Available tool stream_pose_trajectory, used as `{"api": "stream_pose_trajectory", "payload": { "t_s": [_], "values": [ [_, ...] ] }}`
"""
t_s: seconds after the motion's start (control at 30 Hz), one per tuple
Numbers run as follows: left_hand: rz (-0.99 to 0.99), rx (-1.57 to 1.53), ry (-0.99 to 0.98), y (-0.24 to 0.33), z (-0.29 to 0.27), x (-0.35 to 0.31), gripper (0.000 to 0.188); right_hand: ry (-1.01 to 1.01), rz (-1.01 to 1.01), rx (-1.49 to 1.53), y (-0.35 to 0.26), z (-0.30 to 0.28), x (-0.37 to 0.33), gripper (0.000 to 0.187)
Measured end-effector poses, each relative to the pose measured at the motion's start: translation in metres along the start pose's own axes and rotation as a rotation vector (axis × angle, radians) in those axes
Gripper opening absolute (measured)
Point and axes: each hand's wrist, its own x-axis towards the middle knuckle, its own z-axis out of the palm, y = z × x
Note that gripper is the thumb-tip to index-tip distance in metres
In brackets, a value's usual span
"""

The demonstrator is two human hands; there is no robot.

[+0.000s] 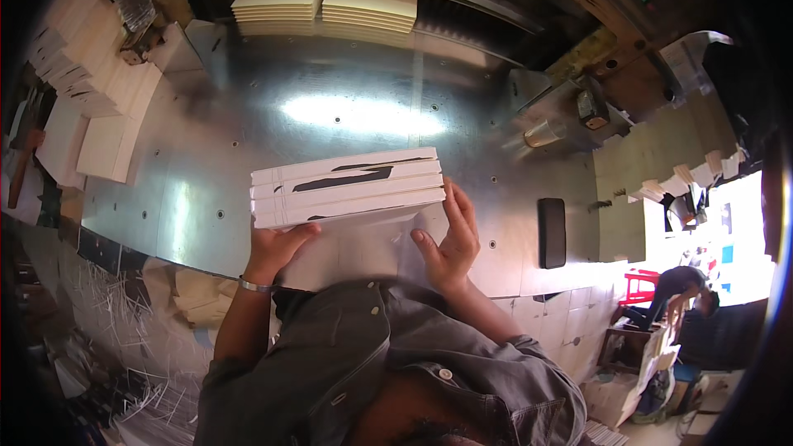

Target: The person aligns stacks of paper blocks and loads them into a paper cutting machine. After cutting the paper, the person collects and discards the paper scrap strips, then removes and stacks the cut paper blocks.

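Note:
In front of my body a stack of white booklets (347,190) with dark printed marks sits tilted over the metal table, its right end slightly farther away. My left hand (279,249) grips its near left corner, the thumb along the near side; the other fingers are mostly hidden. At the right end, my right hand (453,239) has its fingers stretched out against or close beside the stack. Its thumb stands apart from the fingers, off the booklets.
Two cream paper stacks (277,4) (369,7) lie along the machine's back. A dark oblong block (552,233) and a metal cup (543,133) are at the right. Piled paper (111,147) stands on the left, paper shreds (149,400) below it. A co-worker (679,285) bends at far right.

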Motion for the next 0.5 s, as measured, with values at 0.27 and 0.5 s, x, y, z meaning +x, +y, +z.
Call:
{"api": "stream_pose_trajectory", "payload": {
  "t_s": [0.27,0.5],
  "values": [
    [0.040,-0.008,0.003,-0.008,-0.002,-0.001,0.060,0.158,0.030,0.372,-0.002,0.012,-0.016,0.052],
    [0.088,0.024,0.036,-0.016,-0.006,-0.002,0.079,-0.055,0.190,0.613,-0.002,0.013,-0.013,0.029]
  ]
}}
